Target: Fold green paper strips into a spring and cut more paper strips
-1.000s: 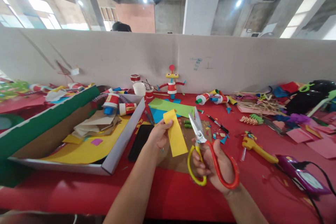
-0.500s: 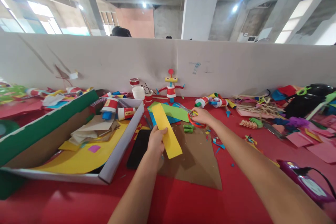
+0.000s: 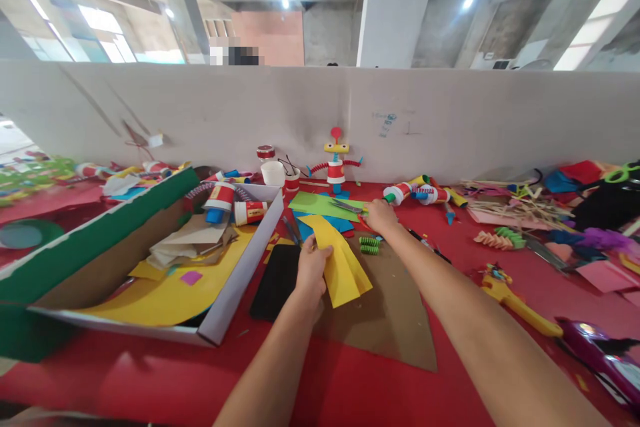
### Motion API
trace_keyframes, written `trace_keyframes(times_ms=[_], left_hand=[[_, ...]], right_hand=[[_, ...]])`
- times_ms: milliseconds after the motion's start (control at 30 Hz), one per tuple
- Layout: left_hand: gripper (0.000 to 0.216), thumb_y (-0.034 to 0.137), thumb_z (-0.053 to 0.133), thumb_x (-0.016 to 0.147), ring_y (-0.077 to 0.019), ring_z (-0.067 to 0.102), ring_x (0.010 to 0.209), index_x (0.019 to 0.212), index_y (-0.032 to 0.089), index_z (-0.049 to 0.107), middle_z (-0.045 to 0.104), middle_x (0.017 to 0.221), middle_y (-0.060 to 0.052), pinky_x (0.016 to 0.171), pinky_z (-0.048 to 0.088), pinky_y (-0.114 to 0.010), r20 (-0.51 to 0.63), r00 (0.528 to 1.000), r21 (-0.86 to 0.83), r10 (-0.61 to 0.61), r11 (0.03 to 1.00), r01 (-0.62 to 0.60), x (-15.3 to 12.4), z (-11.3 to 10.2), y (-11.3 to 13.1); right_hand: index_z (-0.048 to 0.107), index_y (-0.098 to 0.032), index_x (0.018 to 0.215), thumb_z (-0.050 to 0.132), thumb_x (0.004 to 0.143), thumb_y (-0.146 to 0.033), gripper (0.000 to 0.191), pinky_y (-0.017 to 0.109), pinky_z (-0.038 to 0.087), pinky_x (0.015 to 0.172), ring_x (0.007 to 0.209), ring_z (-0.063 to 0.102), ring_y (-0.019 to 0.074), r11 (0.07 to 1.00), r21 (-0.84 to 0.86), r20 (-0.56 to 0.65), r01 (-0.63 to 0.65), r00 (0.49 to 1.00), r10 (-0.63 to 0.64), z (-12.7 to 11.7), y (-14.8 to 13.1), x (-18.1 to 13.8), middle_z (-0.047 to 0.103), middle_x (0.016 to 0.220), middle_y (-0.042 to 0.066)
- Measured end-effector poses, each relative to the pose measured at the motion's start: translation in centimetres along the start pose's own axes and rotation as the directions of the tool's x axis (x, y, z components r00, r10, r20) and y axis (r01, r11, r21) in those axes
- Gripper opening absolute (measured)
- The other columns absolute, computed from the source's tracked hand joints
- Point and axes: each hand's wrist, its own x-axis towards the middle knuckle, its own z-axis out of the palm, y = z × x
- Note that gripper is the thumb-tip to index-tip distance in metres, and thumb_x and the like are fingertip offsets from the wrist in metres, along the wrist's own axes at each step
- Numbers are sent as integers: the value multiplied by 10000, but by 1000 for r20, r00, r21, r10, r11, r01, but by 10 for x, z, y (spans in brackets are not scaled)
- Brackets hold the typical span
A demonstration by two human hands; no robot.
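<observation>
My left hand [image 3: 313,270] pinches a yellow paper strip [image 3: 341,260] along its left side; a crease runs down the strip and its lower end fans out. To the right, my right hand [image 3: 381,219] is closed on a pair of scissors [image 3: 349,205], their blades pointing left over a green paper sheet [image 3: 307,203]. Blue paper [image 3: 341,224] lies beneath the green sheet. Under my hands is a brown cardboard sheet [image 3: 380,320], with green folded paper springs [image 3: 369,245] on it.
A white-walled box [image 3: 210,330] with paper scraps and paper-cup figures stands at left, beside a black tablet-like slab [image 3: 275,280]. A finished-looking cup figure [image 3: 336,170] stands against the partition. Thin sticks [image 3: 515,207] and a purple device [image 3: 600,353] lie at right.
The yellow paper, flat before, now shows a fold and spreads at its lower end. My right hand with the scissors stays over the green sheet. The view has shifted slightly left.
</observation>
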Motion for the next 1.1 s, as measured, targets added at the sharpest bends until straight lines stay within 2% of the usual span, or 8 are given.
trace_keyframes(times_ms=[100, 167, 300, 433, 667, 833, 967, 1100], left_hand=[[432, 51, 580, 596, -157, 639, 672, 984, 226, 503, 648, 766, -8, 659, 498, -288, -12, 1000, -24, 29, 999, -29, 2, 2, -2], [466, 60, 593, 595, -152, 637, 668, 1014, 232, 487, 646, 779, -3, 655, 496, -284, -3, 998, -61, 69, 996, -69, 0, 3, -2], [499, 85, 627, 571, -151, 632, 652, 1029, 227, 489, 642, 773, 3, 643, 490, -280, 65, 988, -106, 137, 986, -130, -10, 9, -5], [425, 105, 637, 550, -149, 626, 657, 948, 199, 523, 647, 785, -9, 636, 478, -269, 111, 979, -94, 171, 982, -161, -20, 13, -8], [293, 189, 683, 573, -164, 617, 749, 843, 159, 574, 650, 835, -45, 667, 468, -264, -17, 938, -14, 347, 938, -348, -21, -4, 9], [317, 193, 676, 589, -126, 587, 621, 891, 154, 585, 629, 730, -14, 557, 444, -213, -14, 899, 196, 438, 883, -427, -38, -29, 11], [514, 149, 652, 609, -118, 572, 543, 1101, 215, 516, 606, 674, 20, 487, 432, -204, -46, 907, 264, 420, 880, -394, -48, -48, 1], [498, 107, 659, 615, -141, 605, 610, 1073, 257, 532, 628, 721, 12, 534, 459, -229, -59, 897, 156, 438, 892, -425, -55, -61, -9]], right_hand=[[631, -178, 1013, 396, 873, -314, 306, 262, 401, 788, 974, 568, 199, 996, 89, -25, 24, 999, -22, -5, -13, -24, 645, 1023, 107], [620, -187, 995, 344, 890, -408, 369, 252, 431, 749, 888, 600, 173, 939, 336, 17, 70, 997, -80, -3, -24, -50, 662, 974, 77], [493, -234, 1152, 613, 719, -436, 493, 307, 480, 732, 888, 614, 206, 579, 815, 74, -10, 994, -86, 9, -39, -113, 636, 1057, 57], [474, -232, 1090, 646, 679, -309, 452, 333, 503, 705, 848, 626, 209, 291, 946, 176, -144, 981, -86, 17, -36, -153, 643, 989, 30], [520, -202, 1073, 683, 621, -256, 484, 363, 479, 764, 887, 614, 232, 469, 856, 376, -217, 884, -277, -8, 12, -177, 647, 999, 40], [565, -212, 999, 724, 570, -262, 460, 322, 488, 713, 863, 621, 229, 485, 832, 339, -268, 939, -63, -26, 39, -189, 638, 1028, 61], [563, -213, 991, 737, 556, -274, 471, 304, 491, 623, 730, 631, 194, 402, 859, 290, -316, 949, 128, -28, 46, -196, 650, 933, 36], [541, -221, 1045, 770, 539, -298, 561, 321, 502, 604, 667, 640, 191, 219, 926, 273, -307, 946, 174, -21, 46, -202, 658, 811, 22]])
